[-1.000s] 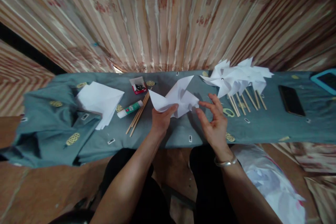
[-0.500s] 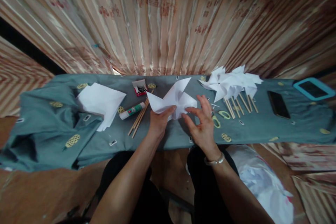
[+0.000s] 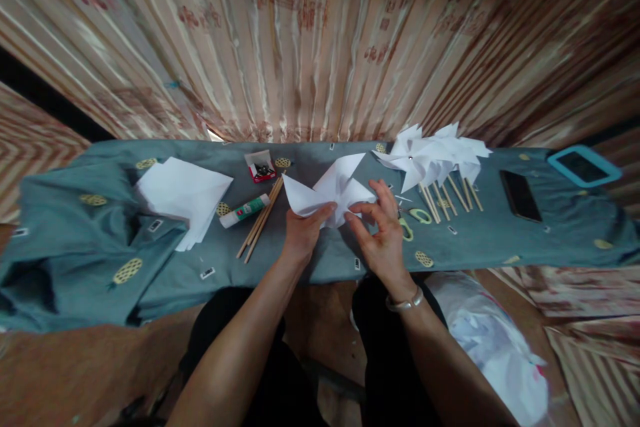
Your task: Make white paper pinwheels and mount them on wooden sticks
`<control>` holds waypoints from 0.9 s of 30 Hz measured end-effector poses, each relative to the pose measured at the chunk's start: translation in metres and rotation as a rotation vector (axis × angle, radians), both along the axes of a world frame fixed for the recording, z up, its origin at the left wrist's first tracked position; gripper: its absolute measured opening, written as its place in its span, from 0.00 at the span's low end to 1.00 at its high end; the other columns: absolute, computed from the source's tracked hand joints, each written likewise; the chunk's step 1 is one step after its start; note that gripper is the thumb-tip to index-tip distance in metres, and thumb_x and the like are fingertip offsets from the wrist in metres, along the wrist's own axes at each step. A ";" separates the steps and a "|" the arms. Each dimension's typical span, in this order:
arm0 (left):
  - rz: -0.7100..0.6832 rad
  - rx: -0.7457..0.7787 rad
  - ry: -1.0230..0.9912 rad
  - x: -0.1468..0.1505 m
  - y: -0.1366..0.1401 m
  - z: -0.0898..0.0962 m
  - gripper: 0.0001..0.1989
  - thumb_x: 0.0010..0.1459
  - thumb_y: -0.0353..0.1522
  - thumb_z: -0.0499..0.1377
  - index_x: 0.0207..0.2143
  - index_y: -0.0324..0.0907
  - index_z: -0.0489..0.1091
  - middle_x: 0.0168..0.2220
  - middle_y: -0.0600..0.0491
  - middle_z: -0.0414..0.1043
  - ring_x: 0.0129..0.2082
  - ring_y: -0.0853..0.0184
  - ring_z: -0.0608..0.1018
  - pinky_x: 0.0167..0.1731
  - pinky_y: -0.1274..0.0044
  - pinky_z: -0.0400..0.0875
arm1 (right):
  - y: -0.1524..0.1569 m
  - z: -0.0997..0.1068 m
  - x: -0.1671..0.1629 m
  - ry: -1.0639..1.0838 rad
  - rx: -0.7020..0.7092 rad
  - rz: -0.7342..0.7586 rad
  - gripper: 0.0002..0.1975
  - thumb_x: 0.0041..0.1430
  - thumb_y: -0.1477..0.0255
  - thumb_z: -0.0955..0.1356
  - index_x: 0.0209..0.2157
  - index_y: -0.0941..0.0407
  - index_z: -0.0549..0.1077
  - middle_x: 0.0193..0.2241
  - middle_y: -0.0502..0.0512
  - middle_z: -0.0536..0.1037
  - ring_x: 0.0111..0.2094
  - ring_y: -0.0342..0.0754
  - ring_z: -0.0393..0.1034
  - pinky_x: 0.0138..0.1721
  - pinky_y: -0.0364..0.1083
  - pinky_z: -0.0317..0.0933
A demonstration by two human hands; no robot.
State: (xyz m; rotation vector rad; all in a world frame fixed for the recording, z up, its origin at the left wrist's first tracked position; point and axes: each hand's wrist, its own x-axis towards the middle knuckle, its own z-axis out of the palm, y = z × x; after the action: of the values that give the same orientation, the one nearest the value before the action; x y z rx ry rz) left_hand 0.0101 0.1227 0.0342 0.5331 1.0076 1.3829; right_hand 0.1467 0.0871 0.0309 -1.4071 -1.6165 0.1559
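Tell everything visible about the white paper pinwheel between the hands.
The white paper pinwheel has pointed, curled blades and looks thin. Held over the teal patterned cloth, it shows no stick. The left hand grips its lower left, thumb in front; the right hand has thumb and forefinger at its lower right. Whether its centre is fastened is unclear.

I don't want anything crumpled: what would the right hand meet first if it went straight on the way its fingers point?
The folded white paper in the left hand; the right hand seems to touch it, though depth is unclear.
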 end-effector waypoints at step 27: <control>-0.011 0.026 0.043 0.003 -0.002 0.002 0.15 0.31 0.31 0.74 0.27 0.38 0.80 0.28 0.53 0.81 0.27 0.67 0.79 0.33 0.74 0.73 | 0.001 0.004 -0.001 0.050 -0.043 -0.008 0.06 0.60 0.67 0.70 0.31 0.52 0.75 0.62 0.56 0.69 0.68 0.56 0.55 0.67 0.66 0.47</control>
State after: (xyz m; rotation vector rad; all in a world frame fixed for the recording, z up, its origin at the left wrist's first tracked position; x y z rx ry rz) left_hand 0.0127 0.1208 0.0364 0.5886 1.0209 1.3813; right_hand 0.1454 0.0878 0.0352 -1.4308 -1.5745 0.2209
